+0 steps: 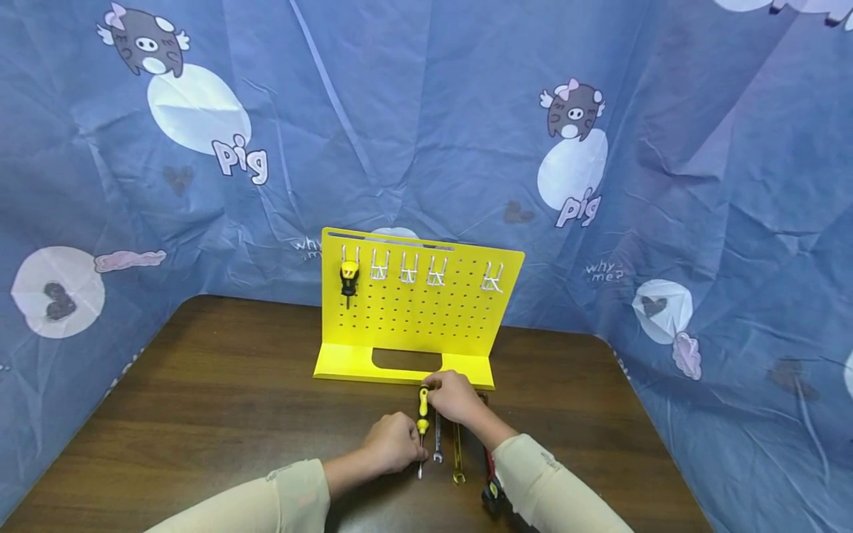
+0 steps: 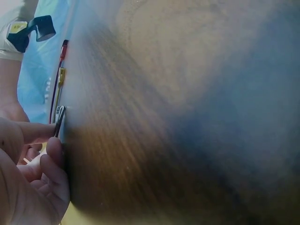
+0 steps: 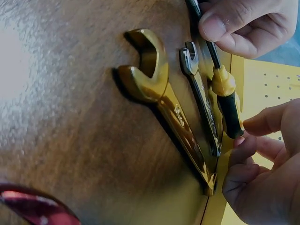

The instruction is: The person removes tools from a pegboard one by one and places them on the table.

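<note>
A yellow-and-black screwdriver (image 1: 423,403) is between my two hands, its handle toward the pegboard and its shaft toward me. My left hand (image 1: 393,442) pinches the metal shaft near the tip, between thumb and finger. At the far end, my right hand (image 1: 455,396) holds the handle's butt with its fingertips, also visible in the right wrist view, where the black-and-yellow handle (image 3: 230,112) shows. Just right of the screwdriver lie a small silver wrench (image 1: 437,440) and a larger gold wrench (image 3: 180,122). The right forearm partly covers a red-and-black tool (image 1: 492,488), its kind unclear.
A yellow pegboard (image 1: 400,318) stands at the back of the brown wooden table (image 1: 233,400). On its leftmost hook hangs a stubby yellow-and-black screwdriver (image 1: 349,277). Several white hooks (image 1: 409,270) carry nothing. Blue patterned cloth (image 1: 426,126) surrounds the table's back and sides.
</note>
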Tool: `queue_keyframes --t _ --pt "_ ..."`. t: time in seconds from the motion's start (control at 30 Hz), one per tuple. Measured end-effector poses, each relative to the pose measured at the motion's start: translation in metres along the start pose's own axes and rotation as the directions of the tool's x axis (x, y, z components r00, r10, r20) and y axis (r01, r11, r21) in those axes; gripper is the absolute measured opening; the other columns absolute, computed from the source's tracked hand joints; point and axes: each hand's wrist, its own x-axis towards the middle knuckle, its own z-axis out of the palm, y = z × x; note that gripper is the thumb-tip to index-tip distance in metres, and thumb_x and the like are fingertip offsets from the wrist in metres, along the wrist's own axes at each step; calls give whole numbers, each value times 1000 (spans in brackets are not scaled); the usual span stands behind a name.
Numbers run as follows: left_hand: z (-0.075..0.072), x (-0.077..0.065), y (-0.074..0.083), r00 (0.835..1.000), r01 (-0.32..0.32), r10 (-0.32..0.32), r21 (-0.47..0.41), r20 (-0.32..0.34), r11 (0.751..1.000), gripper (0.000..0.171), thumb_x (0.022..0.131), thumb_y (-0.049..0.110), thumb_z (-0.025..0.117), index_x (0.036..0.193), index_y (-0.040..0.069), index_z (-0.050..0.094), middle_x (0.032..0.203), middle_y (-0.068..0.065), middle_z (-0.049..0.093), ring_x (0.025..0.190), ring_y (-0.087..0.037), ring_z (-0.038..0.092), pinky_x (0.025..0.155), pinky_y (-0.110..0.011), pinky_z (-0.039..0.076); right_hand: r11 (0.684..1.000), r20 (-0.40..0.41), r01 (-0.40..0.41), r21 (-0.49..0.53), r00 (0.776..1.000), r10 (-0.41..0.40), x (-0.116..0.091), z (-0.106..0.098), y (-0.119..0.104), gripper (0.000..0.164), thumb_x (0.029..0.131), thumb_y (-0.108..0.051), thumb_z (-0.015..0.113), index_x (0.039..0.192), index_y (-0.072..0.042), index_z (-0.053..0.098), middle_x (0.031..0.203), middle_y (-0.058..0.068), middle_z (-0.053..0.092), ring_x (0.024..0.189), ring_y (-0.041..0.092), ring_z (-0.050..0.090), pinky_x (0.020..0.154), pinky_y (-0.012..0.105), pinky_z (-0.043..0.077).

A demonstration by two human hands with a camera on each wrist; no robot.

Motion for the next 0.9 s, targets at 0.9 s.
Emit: queue_keyframes --t 0.9 --pt "-6 6 -13 988 -62 86 -184 127 981 31 89 17 74 61 15 62 49 7 55 37 -5 51 40 -24 41 999 -10 51 -7 999 -51 9 4 -5 26 90 -6 63 113 -3 74 65 -1 56 50 11 41 47 26 35"
